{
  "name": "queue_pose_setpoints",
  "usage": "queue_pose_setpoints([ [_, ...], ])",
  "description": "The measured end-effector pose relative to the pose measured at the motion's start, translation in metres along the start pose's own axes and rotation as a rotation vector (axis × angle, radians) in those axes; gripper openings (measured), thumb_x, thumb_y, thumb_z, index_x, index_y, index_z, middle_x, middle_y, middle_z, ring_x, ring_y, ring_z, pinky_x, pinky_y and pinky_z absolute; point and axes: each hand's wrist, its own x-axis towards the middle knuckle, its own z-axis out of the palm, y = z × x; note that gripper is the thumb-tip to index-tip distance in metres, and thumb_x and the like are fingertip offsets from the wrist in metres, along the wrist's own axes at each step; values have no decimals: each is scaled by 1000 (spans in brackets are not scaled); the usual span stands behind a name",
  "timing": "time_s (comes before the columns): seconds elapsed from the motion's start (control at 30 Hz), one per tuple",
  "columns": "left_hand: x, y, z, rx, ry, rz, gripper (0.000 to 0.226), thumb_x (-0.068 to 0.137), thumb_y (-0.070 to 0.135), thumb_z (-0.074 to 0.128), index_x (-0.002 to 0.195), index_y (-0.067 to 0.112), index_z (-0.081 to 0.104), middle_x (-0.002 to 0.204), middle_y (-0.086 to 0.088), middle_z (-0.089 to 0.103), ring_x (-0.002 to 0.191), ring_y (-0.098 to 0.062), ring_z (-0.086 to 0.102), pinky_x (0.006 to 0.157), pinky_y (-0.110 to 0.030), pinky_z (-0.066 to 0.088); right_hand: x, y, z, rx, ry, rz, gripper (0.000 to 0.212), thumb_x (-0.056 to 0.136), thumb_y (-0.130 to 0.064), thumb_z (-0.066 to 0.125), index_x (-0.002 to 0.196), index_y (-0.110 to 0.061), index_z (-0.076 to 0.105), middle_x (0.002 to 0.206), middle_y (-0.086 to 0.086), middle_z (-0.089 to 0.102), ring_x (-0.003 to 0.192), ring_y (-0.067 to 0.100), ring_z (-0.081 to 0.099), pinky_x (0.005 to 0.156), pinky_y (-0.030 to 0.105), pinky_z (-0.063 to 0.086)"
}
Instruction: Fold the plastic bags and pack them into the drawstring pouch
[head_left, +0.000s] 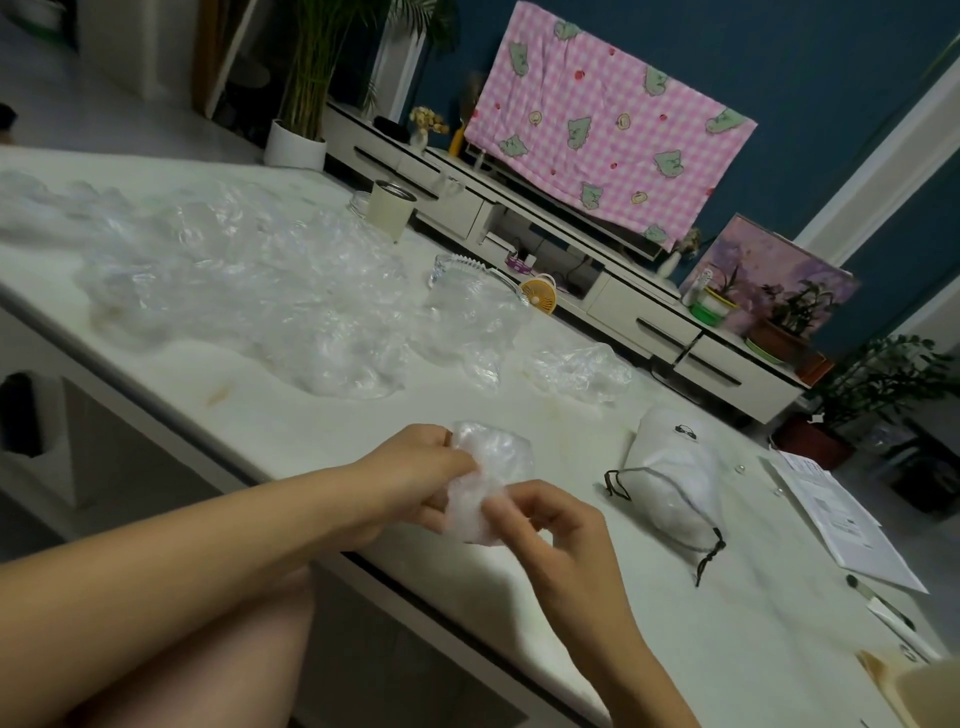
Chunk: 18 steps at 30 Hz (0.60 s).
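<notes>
While the left hand and the right hand pinched a small crumpled plastic bag between curled fingers above the surface, the white drawstring pouch lay just to their right, and loose bags sprawled farther back.

Left hand and right hand partly hide the bag; print on the papers is unreadable.

Open table between pouch and loose bags
</notes>
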Motion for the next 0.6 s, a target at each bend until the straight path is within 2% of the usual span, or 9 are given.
queue_pose_setpoints([
  [0.1, -4, 2, 3, -71, -110, -6, 19, 92, 18, 51, 105, 8, 61, 94, -15, 69, 82, -24, 68, 72, -39, 56, 9, 1, 0, 112, 52, 142, 16, 87, -16, 65, 75, -7, 69, 75, 16, 67, 68, 15, 58, 67, 23, 46],
  [0.17, -5, 3, 4, -80, -197, -31, 27, 86, 37, 60, 101, 15, 64, 94, -9, 70, 85, -21, 68, 73, -38, 55, 12, 4, 0, 96, 80, 180, 18, 87, -15, 63, 75, -2, 67, 75, 20, 65, 66, 14, 56, 66, 24, 45],
  [0.2, -6, 4, 4, -15, -207, -20, 31, 77, 40, 69, 97, 16, 63, 93, -5, 70, 88, -18, 68, 75, -37, 55, 13, 5, 0, 102, 86, 191, 18, 87, -14, 63, 74, -2, 67, 74, 20, 65, 65, 13, 56, 66, 26, 46],
  [0.27, -5, 2, 5, 106, -148, 29, 27, 73, 29, 75, 90, 17, 58, 85, 2, 67, 84, -12, 67, 76, -32, 55, 12, 3, 1, 116, 84, 196, 16, 86, -15, 65, 75, -3, 68, 72, 16, 66, 65, 14, 59, 68, 29, 48],
  [0.37, -3, 2, 5, 118, -62, 90, 9, 86, 9, 64, 92, 14, 59, 84, 2, 65, 75, -9, 65, 68, -26, 57, 7, 7, 0, 127, 168, 169, 11, 79, -20, 75, 86, -16, 68, 82, 2, 68, 76, 9, 60, 72, 25, 46],
  [0.43, -4, 2, 5, 95, -71, 99, 8, 88, 3, 58, 91, 11, 60, 79, 1, 65, 70, -9, 66, 65, -27, 57, 6, 13, -4, 151, 247, 234, 41, 69, -24, 80, 104, -25, 58, 102, -10, 64, 91, 1, 60, 78, 20, 46],
  [0.5, -3, 0, 5, 83, -115, 93, 13, 89, 2, 57, 99, 8, 61, 85, -3, 67, 75, -14, 68, 66, -29, 59, 8, 15, -10, 424, 135, 353, 62, 64, -21, 77, 121, -23, 52, 118, -1, 62, 105, 11, 62, 82, 27, 53],
  [0.53, -3, 0, 6, 86, -128, 89, 16, 89, 2, 57, 104, 7, 60, 90, -7, 67, 78, -17, 68, 66, -31, 59, 8, 15, -12, 596, 32, 399, 61, 67, -17, 74, 124, -15, 54, 120, 9, 63, 106, 22, 64, 82, 33, 55],
  [0.6, -2, -2, 7, 99, -125, 101, 17, 89, 2, 58, 105, 6, 59, 90, -9, 66, 76, -21, 69, 64, -34, 60, 8, 14, -15, 759, -96, 423, 48, 72, -11, 68, 118, -3, 60, 114, 21, 66, 101, 31, 66, 80, 35, 56],
])
